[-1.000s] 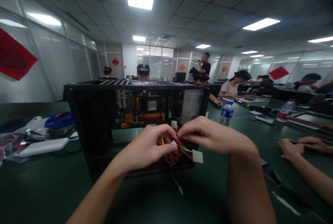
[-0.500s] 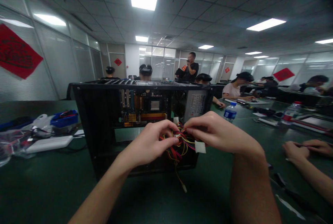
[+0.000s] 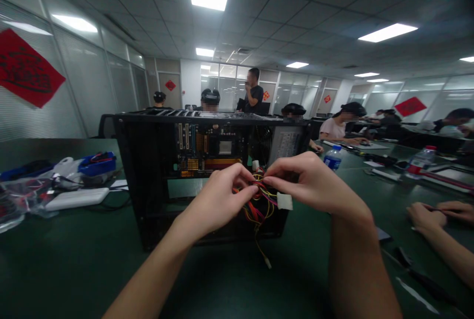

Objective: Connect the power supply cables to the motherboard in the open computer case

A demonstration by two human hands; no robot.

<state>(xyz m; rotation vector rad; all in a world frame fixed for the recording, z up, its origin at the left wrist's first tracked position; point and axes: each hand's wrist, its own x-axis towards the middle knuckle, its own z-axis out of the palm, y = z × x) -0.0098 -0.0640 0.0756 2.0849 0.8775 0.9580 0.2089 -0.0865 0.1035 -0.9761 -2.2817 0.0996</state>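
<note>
A black computer case (image 3: 129,176) lies open toward me on the green table, its motherboard (image 3: 237,136) and silver power supply (image 3: 290,143) showing inside. In front of it hangs a tangled bundle of red, yellow and orange power cables (image 3: 255,210). My left hand (image 3: 229,193) pinches the bundle from the left between thumb and fingers. From the right, my right hand (image 3: 303,180) grips the same cables, thumb against forefinger, close to the left fingertips. A white connector (image 3: 285,201) sticks out below my right hand, and a small connector (image 3: 267,262) dangles on a thin wire.
On the left lie a white flat box (image 3: 77,199), plastic bags and a blue container (image 3: 97,163). Bottles (image 3: 333,157) stand to the right. A neighbour's hands (image 3: 429,215) rest at the right edge, near dark strips (image 3: 418,274). Several people sit or stand beyond.
Both hands have drawn closer together on the cables. The view has shifted slightly, so the case appears a little further right. The standing person in the background has moved left.
</note>
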